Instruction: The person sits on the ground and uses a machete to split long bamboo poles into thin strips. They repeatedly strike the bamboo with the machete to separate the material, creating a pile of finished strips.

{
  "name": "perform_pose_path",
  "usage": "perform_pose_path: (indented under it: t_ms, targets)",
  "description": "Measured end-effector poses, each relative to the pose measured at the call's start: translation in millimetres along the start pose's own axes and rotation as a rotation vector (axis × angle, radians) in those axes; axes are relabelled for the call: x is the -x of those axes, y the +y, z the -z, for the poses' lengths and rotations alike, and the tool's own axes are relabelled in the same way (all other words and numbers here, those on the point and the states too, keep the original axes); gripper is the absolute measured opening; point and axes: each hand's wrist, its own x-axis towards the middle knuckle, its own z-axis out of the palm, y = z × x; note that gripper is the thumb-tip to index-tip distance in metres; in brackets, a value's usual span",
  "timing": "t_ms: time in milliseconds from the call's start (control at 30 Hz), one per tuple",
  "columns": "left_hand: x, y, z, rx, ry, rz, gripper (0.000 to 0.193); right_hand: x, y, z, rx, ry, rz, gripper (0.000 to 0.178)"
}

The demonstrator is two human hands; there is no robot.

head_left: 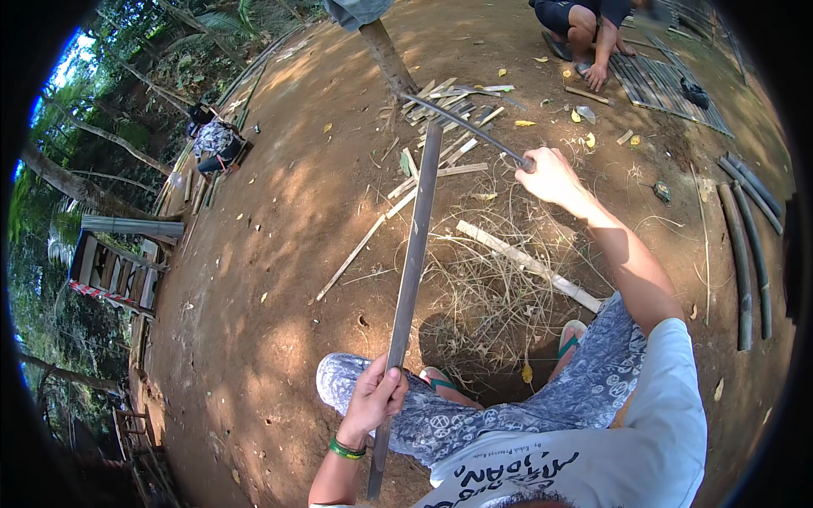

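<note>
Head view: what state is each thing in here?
Dark strip, held slanted
Long knife, held; contact with strip unclear
Left hand, closed around strip
Right hand, closed around knife
Light strips, untidily piled
Shavings, loosely heaped
Light plank, lying flat
Dark poles, lying
Slatted panel, lying flat

A person (584, 23) is squatting far right beside a slatted panel (650, 80).
Dark poles (740, 262) are lying at right, a tree trunk (387, 59) is rising far off, a wooden structure (127, 269) is standing left.

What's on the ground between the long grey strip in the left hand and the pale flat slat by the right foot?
In the head view, a tangle of thin, pale, curly shavings lies between the strip and the slat.
</note>
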Motion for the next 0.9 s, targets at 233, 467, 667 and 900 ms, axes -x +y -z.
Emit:
perform_pose_path:
  t_ms: [233,467,667,900]
  targets:
    - [-1,-5,5,0.246,0.001,0.069,0.039,24,-27,-7,-0.152,-0.113,0.188,0.024]
    - [12,-10,6,0.328,-0.123,0.088,0.045,-10,16,-4,-0.053,0.068,-0.035,0.025]
    - [7,41,-4,0.245,-0.015,-0.140,0.047,-22,40,-7,-0.485,0.124,-0.178,0.026]
    - [-65,133,-12,0.113,0.216,-0.675,0.042,-3,2,-7,-0.881,0.018,-0.071,0.025]
